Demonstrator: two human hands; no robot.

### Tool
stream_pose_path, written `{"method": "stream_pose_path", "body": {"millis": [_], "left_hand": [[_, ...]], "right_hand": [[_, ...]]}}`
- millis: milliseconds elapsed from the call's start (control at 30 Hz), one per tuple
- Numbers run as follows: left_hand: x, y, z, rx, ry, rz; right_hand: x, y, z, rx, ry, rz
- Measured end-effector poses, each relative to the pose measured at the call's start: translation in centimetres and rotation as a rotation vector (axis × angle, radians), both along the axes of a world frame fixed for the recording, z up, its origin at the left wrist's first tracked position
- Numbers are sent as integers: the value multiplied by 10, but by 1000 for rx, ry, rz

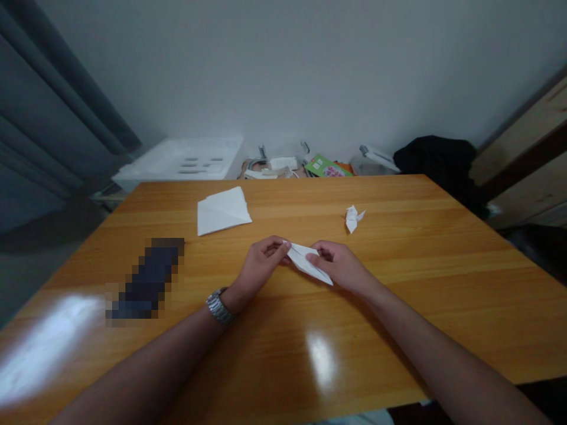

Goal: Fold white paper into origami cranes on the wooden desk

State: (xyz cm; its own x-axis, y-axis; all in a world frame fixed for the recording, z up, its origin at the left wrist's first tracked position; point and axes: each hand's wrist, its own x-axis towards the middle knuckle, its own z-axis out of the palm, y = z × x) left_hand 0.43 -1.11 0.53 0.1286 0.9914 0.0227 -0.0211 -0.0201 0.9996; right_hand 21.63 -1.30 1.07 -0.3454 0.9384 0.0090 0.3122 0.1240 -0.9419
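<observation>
A small white folded paper [305, 262] lies between my two hands at the middle of the wooden table [398, 307]. My left hand [261, 265], with a metal watch on its wrist, pinches the paper's left tip with closed fingers. My right hand [339, 265] grips the paper's right part, fingers curled over it. A finished small white paper figure [353, 218] sits farther back to the right. A larger folded white sheet [222, 211] lies at the back left.
A dark blurred-out object [146, 277] lies on the table's left side. Behind the table are a white box [181, 158], assorted clutter with a green packet [326, 167], and a black cloth [436, 158]. A wooden cabinet [527, 147] stands on the right.
</observation>
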Motion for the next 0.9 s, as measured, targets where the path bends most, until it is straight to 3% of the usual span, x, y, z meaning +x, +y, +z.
{"method": "stream_pose_path", "body": {"millis": [900], "left_hand": [[1,-2,4,-28,-50,7]], "right_hand": [[-2,-2,5,1,3,2]]}}
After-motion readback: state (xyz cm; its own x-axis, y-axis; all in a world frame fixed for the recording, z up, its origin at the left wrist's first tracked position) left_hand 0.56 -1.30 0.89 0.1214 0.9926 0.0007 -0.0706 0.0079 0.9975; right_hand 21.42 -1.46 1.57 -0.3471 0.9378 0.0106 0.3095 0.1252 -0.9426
